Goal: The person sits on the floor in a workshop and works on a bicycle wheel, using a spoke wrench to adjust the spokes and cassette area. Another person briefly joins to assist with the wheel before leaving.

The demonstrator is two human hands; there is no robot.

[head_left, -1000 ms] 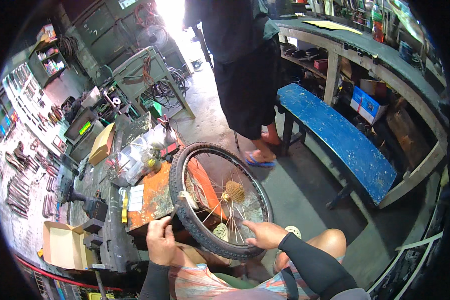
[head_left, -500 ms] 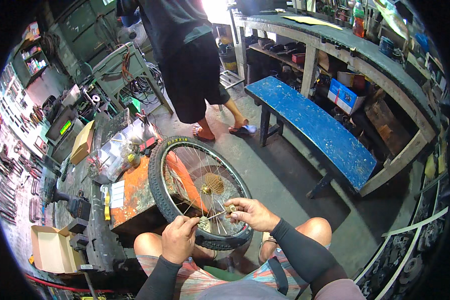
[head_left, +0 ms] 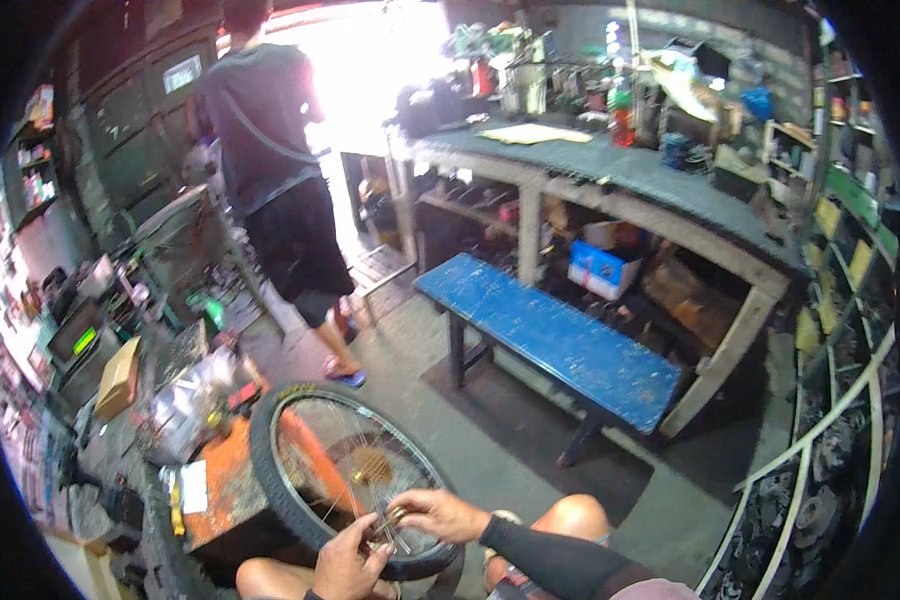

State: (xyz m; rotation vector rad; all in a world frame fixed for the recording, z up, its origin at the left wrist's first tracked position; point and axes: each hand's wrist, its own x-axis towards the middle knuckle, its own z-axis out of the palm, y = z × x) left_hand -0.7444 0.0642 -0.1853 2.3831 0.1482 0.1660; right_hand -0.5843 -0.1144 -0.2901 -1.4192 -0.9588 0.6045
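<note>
A bicycle wheel (head_left: 266,478) with a black knobby tyre leans in front of me, its gold-coloured cassette (head_left: 372,466) facing up. Over the near part of the spokes, my right hand (head_left: 444,516) is closed with its fingertips around a small round brass-coloured piece (head_left: 398,513). My left hand (head_left: 348,562) sits just beside it, thumb and fingers pinched. What the left fingers grip is too small and blurred to make out now; a thin metal rod showed there a moment earlier. Both hands are close together near the rim.
The wheel rests against a worn orange-topped box (head_left: 220,490). A blue bench (head_left: 560,335) stands ahead to the right, before a long workbench (head_left: 660,175). At the far left a person (head_left: 280,170) in dark clothes stands near a bright opening. Metal racks (head_left: 830,430) line the right side.
My view has tilted up, so everything sits lower and further left in it. My hands have come closer together. The other person has stepped away towards the opening.
</note>
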